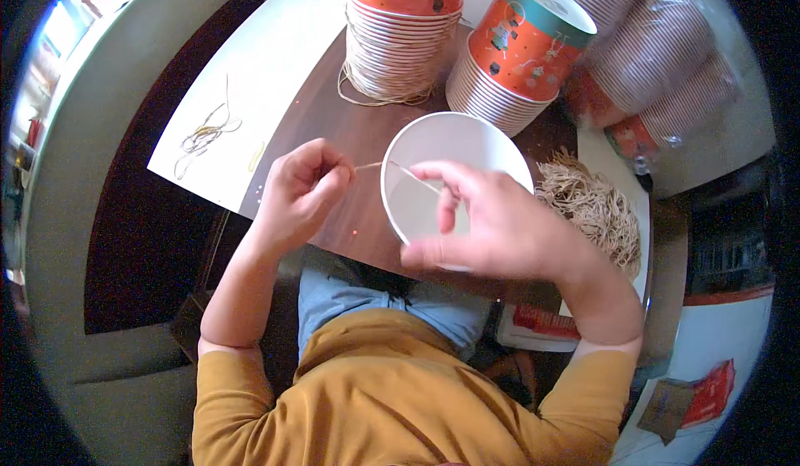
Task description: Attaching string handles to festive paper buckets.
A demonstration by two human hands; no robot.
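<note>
A white paper bucket (406,207) stands at the table's near edge, its open top toward me. My left hand (310,184) is closed beside its left rim, pinching a thin beige cord (367,166). That cord runs to the bucket's wall, and a straight length of it shows on the inner side, reaching toward my right fingers. Over the bucket's right part hovers my right hand (492,224), slightly blurred. Its thumb and index finger are spread apart, while another finger curls. The cord's end passes by these fingers, and I see no firm grip on it.
Stacked orange printed buckets (404,57) stand at the back, cords draped around them. Another stack (517,53) leans beside it, with plastic-wrapped stacks (654,49) farther right. A heap of beige cords (592,207) lies right of the bucket. Loose cords (204,137) lie on a white sheet (283,49).
</note>
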